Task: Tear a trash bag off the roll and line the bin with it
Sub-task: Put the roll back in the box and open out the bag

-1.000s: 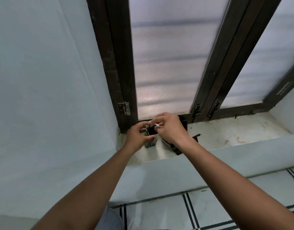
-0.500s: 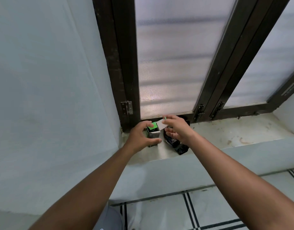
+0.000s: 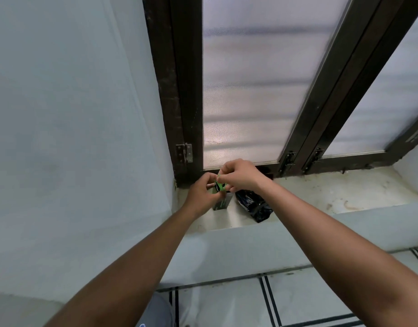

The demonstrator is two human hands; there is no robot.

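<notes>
Two hands meet over one small rectangular carton (image 3: 223,204) standing upright at the window sill's (image 3: 321,192) left end. Left hand (image 3: 202,194) grips the carton; right hand (image 3: 241,177) pinches a green-and-black item (image 3: 219,186), possibly the bag roll, at its top. One crumpled glossy black plastic bag (image 3: 253,205) lies just beside. Print unreadable.

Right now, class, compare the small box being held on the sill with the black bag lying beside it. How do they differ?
The small box stands upright; the black bag lies crumpled. The box is rigid, grey and green; the bag is glossy and limp. Both hands, left and right, work at the box; the bag lies untouched. Both rest on the window sill.
</notes>
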